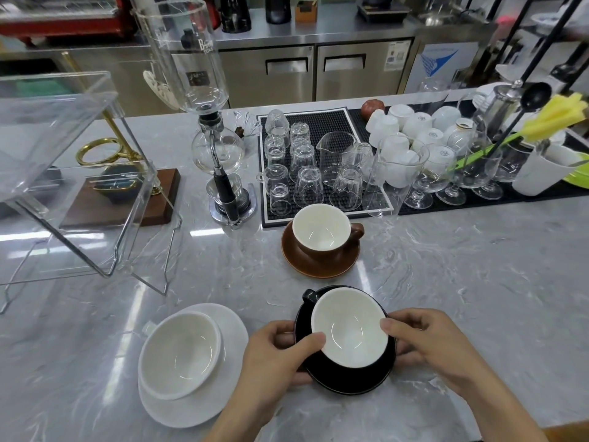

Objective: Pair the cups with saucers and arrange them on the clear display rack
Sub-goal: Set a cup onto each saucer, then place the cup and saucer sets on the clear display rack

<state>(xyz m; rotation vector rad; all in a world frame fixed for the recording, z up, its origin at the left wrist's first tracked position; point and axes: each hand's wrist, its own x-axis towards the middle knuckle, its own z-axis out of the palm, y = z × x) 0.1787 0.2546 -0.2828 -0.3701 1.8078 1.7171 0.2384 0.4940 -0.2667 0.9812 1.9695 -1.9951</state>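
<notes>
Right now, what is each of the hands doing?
Left hand: grips the black saucer, thumb on the black cup rim.
Right hand: grips the same saucer's other side, thumb on the rim.

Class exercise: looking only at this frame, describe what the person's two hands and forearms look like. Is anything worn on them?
Both the left hand and the right hand are bare: no gloves, rings, watch or bracelets show. The forearms are uncovered as far as the bottom frame edge, with no sleeve or cuff in view. The thumbnails are short and unpainted. No markings are visible.
</notes>
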